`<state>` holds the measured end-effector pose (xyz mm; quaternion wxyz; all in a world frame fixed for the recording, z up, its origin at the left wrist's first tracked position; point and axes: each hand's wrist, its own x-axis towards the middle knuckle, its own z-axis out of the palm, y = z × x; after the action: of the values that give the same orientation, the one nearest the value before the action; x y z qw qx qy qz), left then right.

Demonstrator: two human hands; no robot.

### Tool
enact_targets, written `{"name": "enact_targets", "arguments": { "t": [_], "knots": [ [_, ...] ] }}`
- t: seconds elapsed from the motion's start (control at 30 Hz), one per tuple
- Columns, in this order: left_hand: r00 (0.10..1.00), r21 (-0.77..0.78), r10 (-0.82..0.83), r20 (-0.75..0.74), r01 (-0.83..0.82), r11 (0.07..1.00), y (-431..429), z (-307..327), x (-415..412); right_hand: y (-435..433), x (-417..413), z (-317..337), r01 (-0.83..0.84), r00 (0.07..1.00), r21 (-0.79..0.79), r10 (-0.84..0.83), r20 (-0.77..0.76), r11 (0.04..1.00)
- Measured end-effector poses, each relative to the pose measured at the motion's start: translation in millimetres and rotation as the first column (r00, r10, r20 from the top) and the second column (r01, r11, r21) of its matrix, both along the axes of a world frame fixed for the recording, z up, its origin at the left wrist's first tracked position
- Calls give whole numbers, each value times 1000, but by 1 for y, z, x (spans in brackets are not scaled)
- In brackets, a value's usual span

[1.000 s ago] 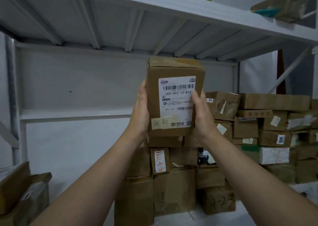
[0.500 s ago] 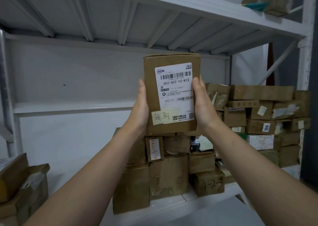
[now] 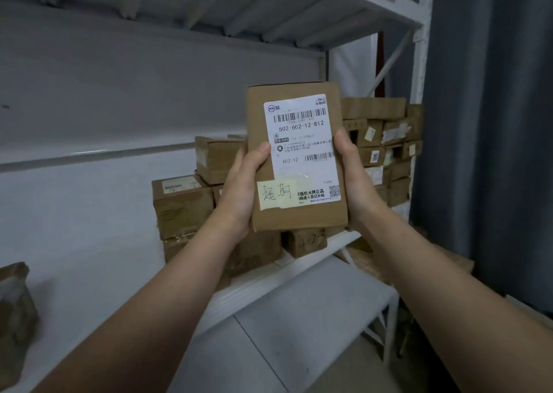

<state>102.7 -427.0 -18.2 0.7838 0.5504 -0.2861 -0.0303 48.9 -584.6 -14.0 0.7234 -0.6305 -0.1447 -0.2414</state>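
Item in hand: you hold a brown cardboard parcel (image 3: 299, 217) upright in front of the shelving, printed face towards you.
Position of parcel: it is off the shelf, held in the air between your two hands, in front of the stacked cartons (image 3: 383, 132).
Left hand (image 3: 242, 189): it grips the parcel's left edge; the thumb (image 3: 263, 150) lies across the front, touching the edge of the label, and the fingers go round behind, out of sight.
Right hand (image 3: 354, 177): it grips the right edge, palm against the side, with the thumb along the front corner; the fingers behind the parcel are hidden.
Shipping label (image 3: 302, 141): white, covers most of the front, with barcodes and the number 502-602-12-812.
Note (image 3: 276, 195): a pale yellow slip with handwritten characters, stuck over the label's lower left corner.
Cartons behind: brown boxes piled several high on the white shelf deck (image 3: 89, 258), some bearing labels; one larger box (image 3: 182, 204) stands at the left end of the pile.
Shelving: a white metal rack, with the ribbed underside of the upper deck (image 3: 269, 12) overhead and a corner post (image 3: 422, 48) at your right.
Right of rack: a grey-blue curtain (image 3: 493, 123) hangs just beside the post.
Far left: a brown wrapped package (image 3: 15, 303) sits at the frame edge, only partly in view.
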Motion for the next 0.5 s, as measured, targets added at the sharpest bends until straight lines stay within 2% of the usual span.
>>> {"name": "enact_targets", "arguments": {
  "t": [0.27,0.37,0.5],
  "knots": [
    [962,60,-188,-200,203,977,-52,-68,-47,-28,-74,-80,97,993,185,-82,-86,978],
    [936,63,-227,-269,252,966,-80,-97,-60,-48,-98,-108,237,966,212,-206,-158,948],
    [900,106,-263,-348,317,943,-129,-139,-81,-90,-129,-146,454,873,210,-387,-296,866]
  ]
}}
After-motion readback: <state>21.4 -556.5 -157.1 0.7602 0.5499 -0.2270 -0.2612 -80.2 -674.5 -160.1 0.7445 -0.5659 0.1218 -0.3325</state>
